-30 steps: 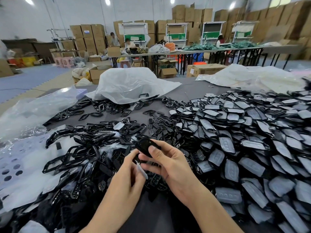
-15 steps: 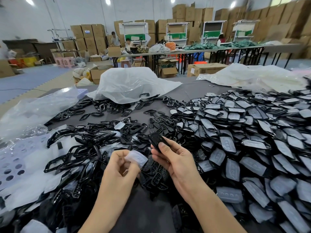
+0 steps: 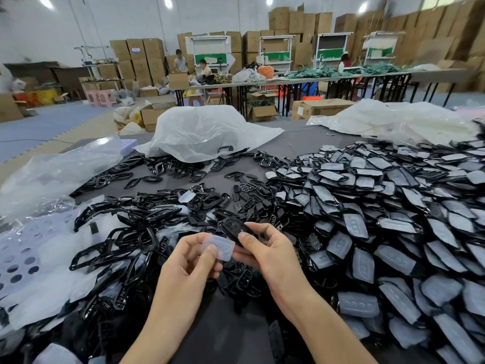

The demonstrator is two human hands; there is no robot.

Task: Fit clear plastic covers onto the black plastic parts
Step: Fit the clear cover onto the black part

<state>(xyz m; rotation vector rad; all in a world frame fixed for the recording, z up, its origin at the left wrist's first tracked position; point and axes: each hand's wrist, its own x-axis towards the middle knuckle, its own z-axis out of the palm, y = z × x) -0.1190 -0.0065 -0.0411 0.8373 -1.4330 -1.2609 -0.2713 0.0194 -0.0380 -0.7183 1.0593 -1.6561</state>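
Two grips | left hand [image 3: 189,261] pinches clear cover [image 3: 219,245] | right hand [image 3: 267,250] pinches black part [image 3: 231,228] | covered pile [image 3: 380,219] right, black frames [image 3: 126,227] left

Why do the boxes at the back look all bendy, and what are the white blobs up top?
Head view: its wide-angle lens bends the cardboard boxes near the edges; the blobs are ceiling lamps glaring; the right edge is blurred, the middle sharp.
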